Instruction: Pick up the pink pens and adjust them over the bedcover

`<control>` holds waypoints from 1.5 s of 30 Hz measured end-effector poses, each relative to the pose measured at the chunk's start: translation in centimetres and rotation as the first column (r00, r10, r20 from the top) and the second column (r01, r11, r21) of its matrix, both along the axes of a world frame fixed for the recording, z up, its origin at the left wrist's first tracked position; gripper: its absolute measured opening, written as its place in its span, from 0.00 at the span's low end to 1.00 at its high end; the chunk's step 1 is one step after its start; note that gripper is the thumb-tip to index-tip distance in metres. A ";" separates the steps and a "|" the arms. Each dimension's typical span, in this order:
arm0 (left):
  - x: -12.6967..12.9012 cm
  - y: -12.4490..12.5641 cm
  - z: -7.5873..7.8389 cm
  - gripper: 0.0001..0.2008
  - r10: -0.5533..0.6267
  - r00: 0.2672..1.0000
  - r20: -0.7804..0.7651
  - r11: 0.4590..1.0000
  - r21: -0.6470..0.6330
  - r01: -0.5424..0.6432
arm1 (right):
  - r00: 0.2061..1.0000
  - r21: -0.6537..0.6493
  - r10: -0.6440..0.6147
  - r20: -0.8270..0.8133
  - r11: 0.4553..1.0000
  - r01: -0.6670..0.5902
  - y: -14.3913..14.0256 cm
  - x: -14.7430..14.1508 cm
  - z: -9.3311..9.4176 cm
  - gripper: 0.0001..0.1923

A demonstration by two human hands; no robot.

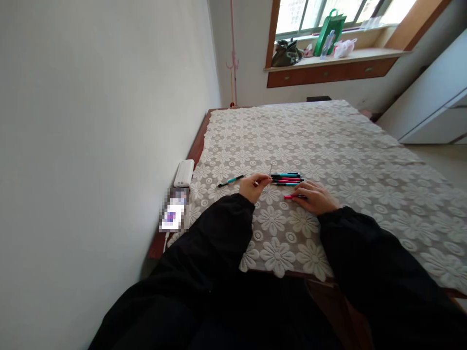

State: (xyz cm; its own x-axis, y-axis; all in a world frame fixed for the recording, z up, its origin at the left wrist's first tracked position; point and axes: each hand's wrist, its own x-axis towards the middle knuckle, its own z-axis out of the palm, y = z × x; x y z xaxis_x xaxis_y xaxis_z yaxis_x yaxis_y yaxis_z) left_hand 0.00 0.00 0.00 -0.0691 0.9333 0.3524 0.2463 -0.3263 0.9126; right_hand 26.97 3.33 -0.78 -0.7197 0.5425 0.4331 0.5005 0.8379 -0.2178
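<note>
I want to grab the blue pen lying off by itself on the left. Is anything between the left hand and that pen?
Nothing visible is in the way. The blue pen lies alone on the lace tablecloth, just left of the left hand, with only bare cloth between them. That hand pinches a thin refill; the other pens lie to its right.

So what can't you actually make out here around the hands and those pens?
Head view only:
- Thin piece in the left hand: too small to identify.
- Pink pen under the right hand: its far end is covered by the fingers.
- Pen pile: too small to count.
- Flat item by the white box: blurred out.
- Table near edge: hidden by the black sleeves.
</note>
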 end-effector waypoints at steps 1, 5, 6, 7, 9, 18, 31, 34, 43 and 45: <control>0.0 0.0 0.1 0.06 -0.003 1.000 0.010 1.000 0.009 0.003 | 1.000 -0.036 -0.017 -0.019 0.999 0.016 -0.1 -0.1 0.0 0.11; -0.1 -0.3 0.5 0.07 -0.006 0.999 0.040 0.996 0.093 0.003 | 0.969 -0.302 -0.171 -0.177 0.947 0.112 -1.4 -1.8 1.0 0.10; 0.0 -0.4 0.5 0.08 -0.007 0.998 0.056 0.993 0.119 0.001 | 0.961 -0.390 -0.183 -0.206 0.916 0.091 -1.9 -2.4 1.5 0.10; 0.0 -0.4 0.6 0.09 -0.014 0.997 0.082 0.990 0.141 0.002 | 0.958 -0.469 -0.173 -0.228 0.882 0.048 -2.2 -3.2 1.9 0.10; 0.0 -0.5 0.6 0.10 -0.048 0.987 0.154 0.985 0.170 0.021 | 0.949 -0.574 -0.138 -0.285 0.817 -0.053 -2.7 -5.1 2.5 0.11; -0.1 -0.8 0.5 0.14 -0.031 0.991 0.130 0.980 0.198 0.004 | 0.770 -0.673 -0.206 -0.604 0.649 -0.355 -3.5 -10.3 0.8 0.19; 0.0 -1.5 1.1 0.15 -0.053 0.988 0.142 0.983 0.184 0.026 | 0.695 -0.629 -0.194 -0.693 0.633 -0.451 -4.2 -10.0 1.2 0.18; 0.2 -1.5 0.9 0.17 -0.074 0.984 0.163 0.987 0.151 0.049 | 0.692 -0.630 -0.196 -0.695 0.629 -0.455 -4.1 -10.0 1.1 0.20; 0.3 -1.6 0.9 0.17 -0.092 0.980 0.174 0.984 0.167 0.062 | 0.690 -0.631 -0.199 -0.695 0.629 -0.454 -4.1 -10.0 1.1 0.22; 0.4 -1.5 0.9 0.18 -0.099 0.977 0.190 0.987 0.147 0.072 | 0.686 -0.627 -0.202 -0.699 0.633 -0.453 -4.1 -10.1 1.0 0.25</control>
State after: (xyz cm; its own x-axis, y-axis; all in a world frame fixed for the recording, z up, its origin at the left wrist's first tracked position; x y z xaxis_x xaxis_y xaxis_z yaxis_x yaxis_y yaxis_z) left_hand 0.39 -1.51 0.85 -0.0716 0.8818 0.4661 0.0330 -0.4650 0.8847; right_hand 16.90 -0.75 0.22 -0.4927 0.8125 0.3116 -0.1606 0.2671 -0.9502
